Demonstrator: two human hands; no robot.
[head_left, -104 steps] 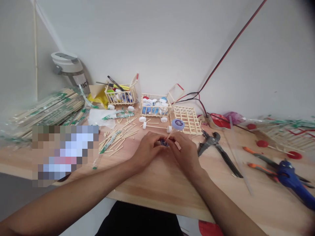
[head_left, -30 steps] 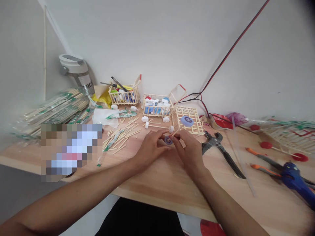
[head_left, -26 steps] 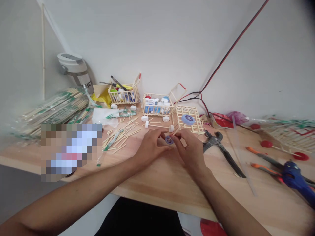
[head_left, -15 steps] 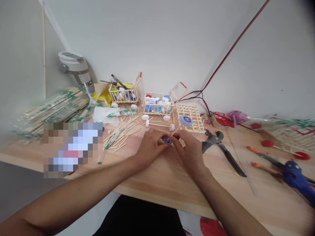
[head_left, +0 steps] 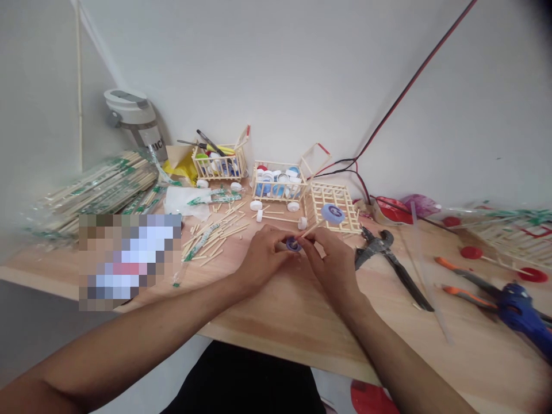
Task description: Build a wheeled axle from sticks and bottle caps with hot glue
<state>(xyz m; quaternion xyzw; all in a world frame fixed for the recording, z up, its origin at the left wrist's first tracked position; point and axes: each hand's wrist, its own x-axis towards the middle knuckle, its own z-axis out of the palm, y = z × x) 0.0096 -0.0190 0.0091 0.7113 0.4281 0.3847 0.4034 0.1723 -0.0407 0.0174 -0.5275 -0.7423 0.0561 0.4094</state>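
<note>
Blue bottle cap (head_left: 293,244) sits pinched mid-bench between your left hand (head_left: 263,261) and right hand (head_left: 332,267), both closed nearly shut. You're working it against the near end of a wooden stick (head_left: 311,229) tipped with a second blue cap (head_left: 333,213), just in front of a stick lattice (head_left: 335,207) on the wooden workbench (head_left: 280,336).

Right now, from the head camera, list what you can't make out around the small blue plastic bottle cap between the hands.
How the blue plastic bottle cap meets the wooden stick: hidden by the left hand and right hand.
Pixelated patch on the wooden table: blurred, its contents unreadable.
Blue glue gun: cut off by the right edge.
Caps inside the wooden stick cart: too small and behind bars to count.
</note>
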